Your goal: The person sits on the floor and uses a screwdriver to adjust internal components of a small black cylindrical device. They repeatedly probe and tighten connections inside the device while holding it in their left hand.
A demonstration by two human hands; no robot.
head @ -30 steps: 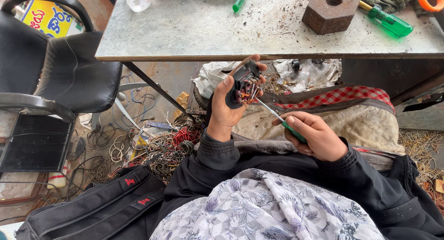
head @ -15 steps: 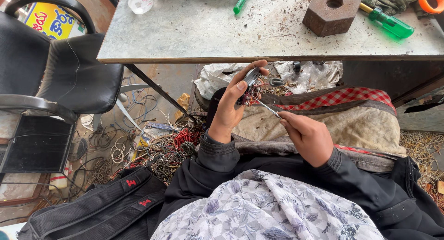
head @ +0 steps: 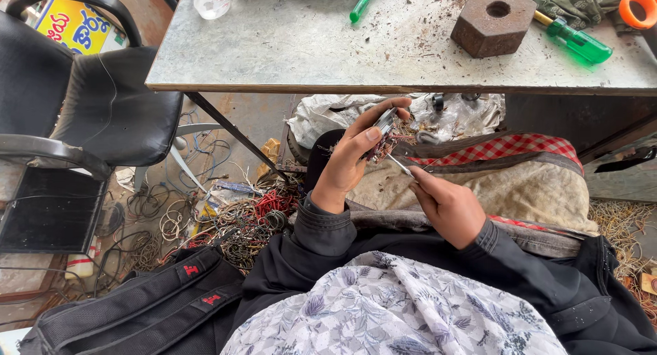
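hands closer now, tool tip at part.
left hand [head: 349, 160] grips wired part [head: 384, 133] higher; right hand [head: 448, 208] pinches thin tool [head: 400, 165], w/ tip touching it.

One head-worn camera looks steeply down, close over the lap, the table [head: 328, 61] edge ahead.

Nut [head: 493, 21] on table [head: 287, 54] (chair [head: 102, 109] leftward)

The right hand [head: 448, 208] now sits closer to the left hand [head: 349, 160], its green handle hidden, only the thin metal tool [head: 400, 167] showing at the wound part [head: 384, 133] near frame centre.
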